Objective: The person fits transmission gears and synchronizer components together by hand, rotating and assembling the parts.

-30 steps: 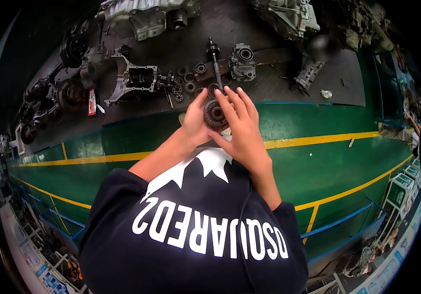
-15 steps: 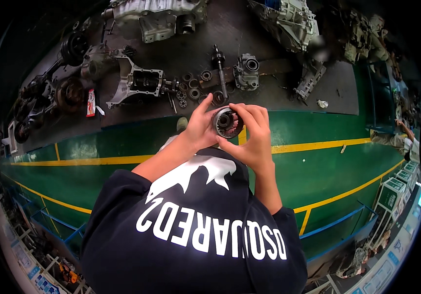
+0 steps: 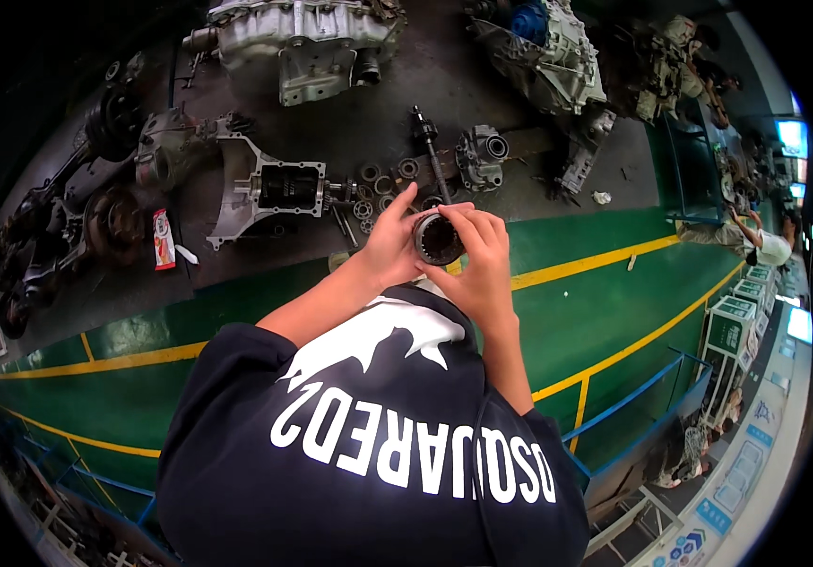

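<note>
Both my hands hold up a dark toothed metal ring (image 3: 440,239) in front of my chest. My left hand (image 3: 389,248) cups its left side, thumb raised. My right hand (image 3: 485,260) grips the other side, fingers over the top and thumb below. Teeth line the ring's inside; its deep middle is too dark to make out. Just beyond, on the dark bench, lie several bearings and metal rings (image 3: 384,185) and a long gear shaft (image 3: 433,156). Part of the shaft's near end is hidden behind the hands.
An opened gearbox case (image 3: 246,200) lies left of the rings, a small metal housing (image 3: 482,159) right of them. Large transmission cases (image 3: 307,47) stand farther back. A red-and-white packet (image 3: 163,239) rests near the bench edge. Another person (image 3: 768,244) is at far right.
The ring has tilted in my hands, so the inner part seen before is now dark. My view has turned slightly, shifting the bench and the floor lines. Both hands keep their hold.
</note>
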`<state>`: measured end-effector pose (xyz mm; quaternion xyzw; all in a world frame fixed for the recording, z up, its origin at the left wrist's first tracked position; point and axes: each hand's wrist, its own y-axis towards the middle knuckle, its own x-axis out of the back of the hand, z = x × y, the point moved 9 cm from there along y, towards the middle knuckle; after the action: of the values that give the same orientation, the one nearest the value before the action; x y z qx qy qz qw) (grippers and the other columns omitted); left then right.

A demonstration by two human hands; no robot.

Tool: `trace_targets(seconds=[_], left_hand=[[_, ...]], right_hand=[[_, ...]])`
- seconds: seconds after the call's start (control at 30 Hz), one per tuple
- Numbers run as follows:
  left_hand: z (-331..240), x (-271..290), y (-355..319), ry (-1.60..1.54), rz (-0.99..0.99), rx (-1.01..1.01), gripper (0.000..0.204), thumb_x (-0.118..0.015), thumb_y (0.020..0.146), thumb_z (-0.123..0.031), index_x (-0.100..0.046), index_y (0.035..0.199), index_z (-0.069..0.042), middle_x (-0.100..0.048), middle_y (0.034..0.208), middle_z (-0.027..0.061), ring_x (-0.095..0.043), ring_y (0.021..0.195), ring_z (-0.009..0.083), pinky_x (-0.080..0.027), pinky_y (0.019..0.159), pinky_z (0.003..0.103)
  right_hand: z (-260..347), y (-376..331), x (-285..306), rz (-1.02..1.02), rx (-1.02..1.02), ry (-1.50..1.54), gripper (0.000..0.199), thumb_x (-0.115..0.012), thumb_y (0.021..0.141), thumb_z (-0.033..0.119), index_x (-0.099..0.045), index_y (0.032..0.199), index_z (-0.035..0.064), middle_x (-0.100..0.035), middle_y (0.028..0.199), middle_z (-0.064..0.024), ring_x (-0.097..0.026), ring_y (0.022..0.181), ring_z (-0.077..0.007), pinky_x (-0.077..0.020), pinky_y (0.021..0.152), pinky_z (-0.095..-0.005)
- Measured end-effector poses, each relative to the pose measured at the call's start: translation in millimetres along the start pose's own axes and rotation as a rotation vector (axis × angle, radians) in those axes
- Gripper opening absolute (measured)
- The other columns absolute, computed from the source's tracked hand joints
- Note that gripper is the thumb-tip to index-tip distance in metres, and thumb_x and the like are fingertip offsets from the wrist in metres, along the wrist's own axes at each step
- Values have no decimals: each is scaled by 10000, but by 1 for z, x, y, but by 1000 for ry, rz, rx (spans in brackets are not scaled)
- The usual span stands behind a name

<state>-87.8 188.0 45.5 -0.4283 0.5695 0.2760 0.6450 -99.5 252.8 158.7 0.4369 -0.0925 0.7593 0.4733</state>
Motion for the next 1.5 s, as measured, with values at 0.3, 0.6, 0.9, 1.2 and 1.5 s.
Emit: trace_targets(seconds=[0.3,0.6,0.9,1.2,1.5], left_hand=[[-13,10,-7,19,64,156,760,-261,1099,-556,-431,1510,60,-536,1495,173,-533,1387,262,-430,1170,421],[7,30,-1,-136,207,280,713,-302,1101,-534,-486,1469,48,-564,1456,183,-559,1352,291,-425,1177,475],[8,17,-2,16,58,265,716,-268,1104,-526,-478,1478,48,-556,1468,176,-562,1347,281,-446,1157,453],[26,6,15,67,34,238,685,-261,1106,-501,-476,1496,19,-562,1470,152,-562,1346,271,-454,1149,433],[52,-13,35,63,26,203,644,-259,1112,-450,-485,1486,23,-570,1463,155,-558,1352,272,-429,1174,436]], right_hand=[[20,1,-16,-120,-166,-94,712,-917,611,134,-674,1277,65,-666,1237,-94,-555,1168,-326,-464,1003,-438],[17,-10,-8,-144,-258,-112,775,-928,602,112,-657,1326,59,-670,1244,-109,-559,1153,-335,-468,1002,-436],[15,-19,-4,-119,-278,27,892,-907,610,80,-587,1442,80,-678,1291,-80,-570,1135,-323,-465,1006,-426],[1,-26,19,-171,-267,25,868,-882,627,62,-582,1441,73,-683,1192,-114,-572,1128,-334,-466,988,-432],[-18,-46,48,-290,-258,-30,825,-874,640,82,-592,1415,71,-671,1203,-130,-562,1131,-363,-458,1000,-454]])
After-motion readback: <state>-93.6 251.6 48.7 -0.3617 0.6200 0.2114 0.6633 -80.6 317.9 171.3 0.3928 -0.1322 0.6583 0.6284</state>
